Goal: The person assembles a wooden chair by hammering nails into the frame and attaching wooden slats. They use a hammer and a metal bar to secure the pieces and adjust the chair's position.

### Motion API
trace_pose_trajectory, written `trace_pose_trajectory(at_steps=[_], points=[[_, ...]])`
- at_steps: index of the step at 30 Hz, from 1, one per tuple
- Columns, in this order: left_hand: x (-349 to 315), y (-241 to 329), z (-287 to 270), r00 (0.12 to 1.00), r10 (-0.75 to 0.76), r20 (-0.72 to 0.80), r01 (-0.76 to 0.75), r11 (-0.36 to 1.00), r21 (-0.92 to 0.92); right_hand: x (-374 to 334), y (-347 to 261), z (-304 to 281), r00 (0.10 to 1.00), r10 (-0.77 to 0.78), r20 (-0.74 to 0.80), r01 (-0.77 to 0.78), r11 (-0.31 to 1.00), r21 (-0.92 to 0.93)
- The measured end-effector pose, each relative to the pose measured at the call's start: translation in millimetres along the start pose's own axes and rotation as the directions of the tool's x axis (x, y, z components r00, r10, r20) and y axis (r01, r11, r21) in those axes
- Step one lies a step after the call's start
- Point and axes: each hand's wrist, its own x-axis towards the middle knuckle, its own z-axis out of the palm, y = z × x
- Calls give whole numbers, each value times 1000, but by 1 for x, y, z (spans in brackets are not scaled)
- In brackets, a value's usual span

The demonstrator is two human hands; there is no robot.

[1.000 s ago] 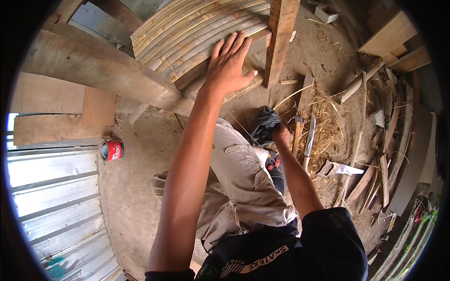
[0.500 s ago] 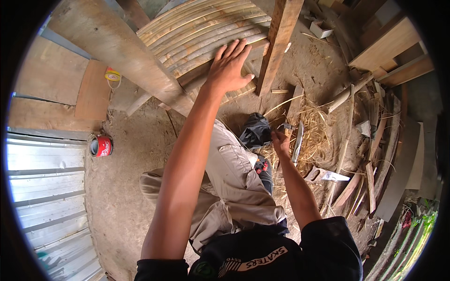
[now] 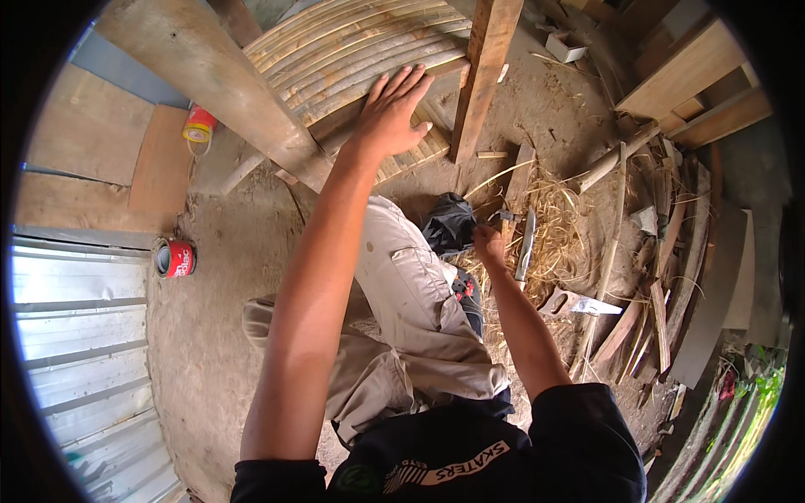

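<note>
My left hand (image 3: 392, 116) lies with fingers stretched out on the front edge of a bamboo-slat bench (image 3: 352, 63). Low down to the right, my right hand (image 3: 490, 245) is closed at the right edge of a crumpled black plastic bag (image 3: 448, 225); its fingertips are partly hidden there. Just beyond that hand is a hammer (image 3: 506, 216), beside a narrow wooden board (image 3: 521, 178). To the right of the hand lies a long knife (image 3: 527, 245). A handsaw (image 3: 579, 303) rests on the ground nearer to me.
Wood shavings (image 3: 558, 218) cover the ground around the tools. Scrap planks (image 3: 683, 260) are piled at the right. Wooden posts (image 3: 485, 80) rise by the bench. At the left stand a red can (image 3: 175, 258), a yellow-and-red container (image 3: 199, 126) and corrugated metal sheeting (image 3: 80, 323).
My right hand has moved slightly left and up, closer against the black bag. My left hand stays on the bench edge. The whole view has shifted a little.
</note>
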Motion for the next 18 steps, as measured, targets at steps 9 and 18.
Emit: trace_pose_trajectory(at_steps=[9, 18], points=[[1, 3, -3, 998, -23, 60, 24, 1000, 0, 18, 10, 27, 977, 149, 152, -13, 753, -658], [-3, 10, -5, 999, -24, 22, 24, 1000, 16, 20, 14, 19, 969, -12, 246, 169, 759, -628]])
